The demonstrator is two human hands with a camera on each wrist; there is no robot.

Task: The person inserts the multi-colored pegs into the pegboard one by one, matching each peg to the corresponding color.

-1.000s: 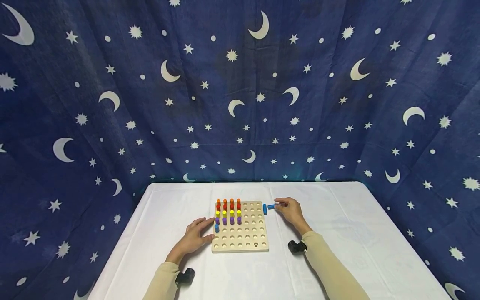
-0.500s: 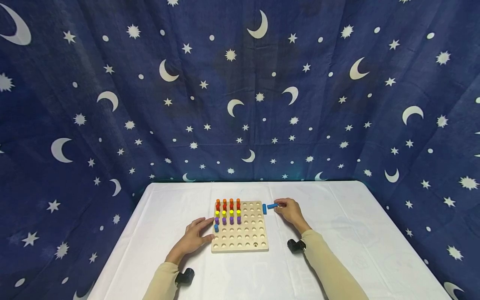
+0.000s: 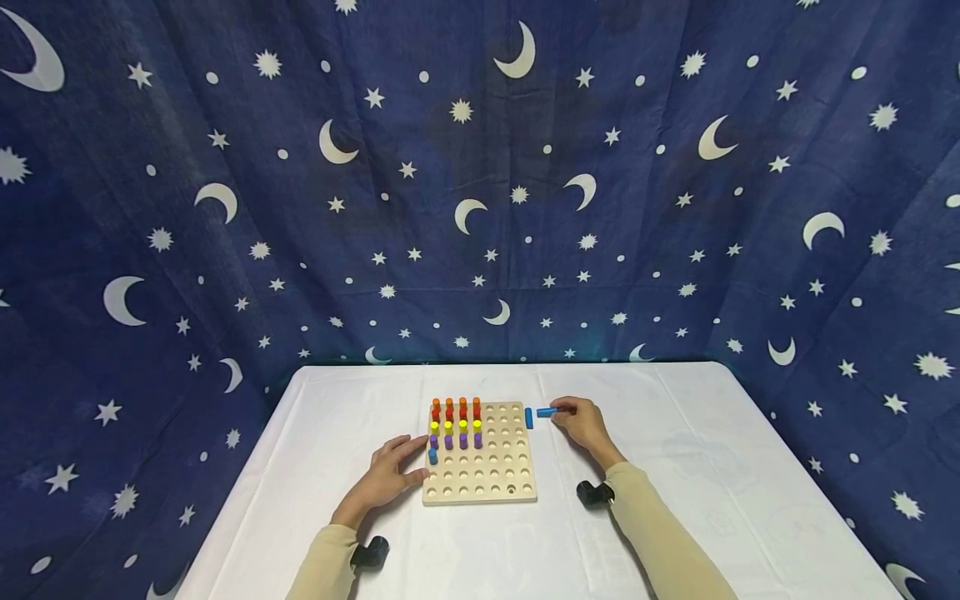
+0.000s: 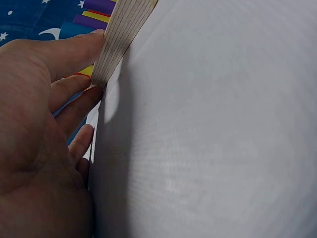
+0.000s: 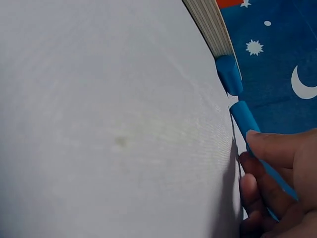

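A light wooden pegboard (image 3: 495,467) lies on the white table. Its left part bears upright pegs in rows: orange (image 3: 462,402), red, yellow (image 3: 449,427) and purple (image 3: 463,441), with one blue peg (image 3: 432,457) in front. My left hand (image 3: 382,479) rests against the board's left edge, thumb and fingertips touching it, fingers loosely extended. To the right of the board, my right hand (image 3: 583,423) pinches a lying blue peg (image 5: 244,116) between thumb and fingers. More blue shows behind those fingers; whether it is a second peg is unclear.
Another blue peg (image 3: 528,418) lies along the board's right edge, close to the pinched one. A blue curtain (image 3: 480,183) with moons and stars hangs behind the table (image 3: 645,392). Black wrist cameras (image 3: 371,553) sit on both wrists.
The blue peg at my right fingers has turned slightly and shifted a little right, along with the right hand. My left hand and the pegs on the board stay put.
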